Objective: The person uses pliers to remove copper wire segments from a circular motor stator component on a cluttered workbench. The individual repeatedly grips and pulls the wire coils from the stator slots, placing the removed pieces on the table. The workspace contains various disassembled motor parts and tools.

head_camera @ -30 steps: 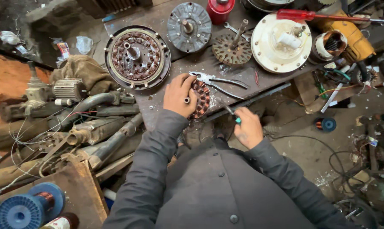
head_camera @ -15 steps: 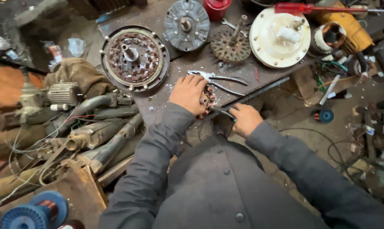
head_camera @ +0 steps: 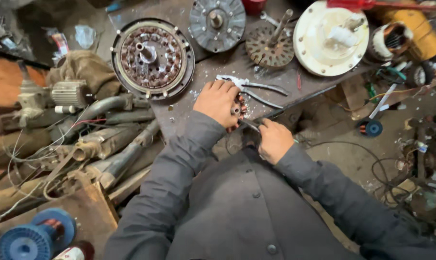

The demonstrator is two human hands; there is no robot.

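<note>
Hands at the front edge of the dark metal bench (head_camera: 213, 72). Our left hand (head_camera: 220, 102) lies palm-down over a small round copper-wound stator (head_camera: 240, 110), its grip closed around the part; only the right rim shows. Our right hand (head_camera: 274, 139) has its grip shut on a thin metal tool (head_camera: 250, 124), tip touching the stator's edge. Grey pliers (head_camera: 251, 86) lie just beyond the left hand. Large round wound stator in a metal ring (head_camera: 152, 58) sits farther back, left.
</note>
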